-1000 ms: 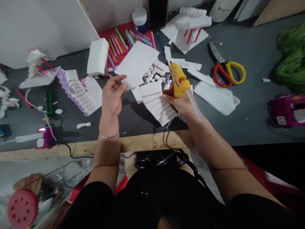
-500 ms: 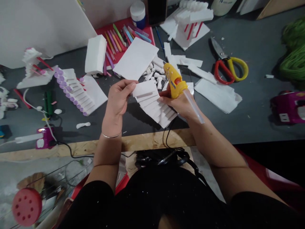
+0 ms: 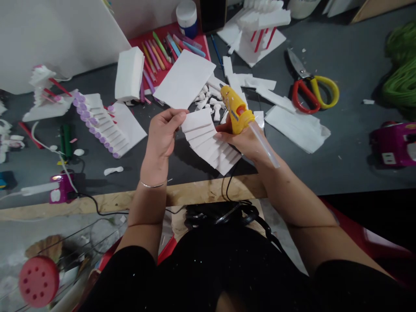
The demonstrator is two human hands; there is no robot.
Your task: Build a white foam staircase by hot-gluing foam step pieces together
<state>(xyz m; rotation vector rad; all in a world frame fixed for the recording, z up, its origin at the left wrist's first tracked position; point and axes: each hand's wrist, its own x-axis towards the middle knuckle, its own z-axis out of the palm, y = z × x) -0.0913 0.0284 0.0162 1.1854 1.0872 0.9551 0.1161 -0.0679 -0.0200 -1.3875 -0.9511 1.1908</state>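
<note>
My left hand (image 3: pixel 161 136) pinches the top left corner of a white foam staircase (image 3: pixel 209 141), a stack of stepped strips held just above the dark table (image 3: pixel 351 143). My right hand (image 3: pixel 245 138) grips a yellow glue gun (image 3: pixel 236 109) with a clear glue stick jutting from its rear, and its fingers also rest against the staircase's right side. The gun's nozzle points away from me, toward small white foam pegs (image 3: pixel 208 99). A flat white foam sheet (image 3: pixel 185 80) lies just beyond my left hand.
A finished staircase with purple pegs (image 3: pixel 102 125) lies at left, a foam block (image 3: pixel 130 74) and a red tray of pens (image 3: pixel 169 45) behind. Red-and-yellow scissors (image 3: pixel 312 89) and foam scraps (image 3: pixel 297 128) lie at right. Another model (image 3: pixel 260 28) stands far back. A cord (image 3: pixel 227 190) hangs over the wooden edge.
My left hand let go of the flat white sheet and moved right to pinch the staircase's top corner. My right hand with the glue gun shifted slightly left.
</note>
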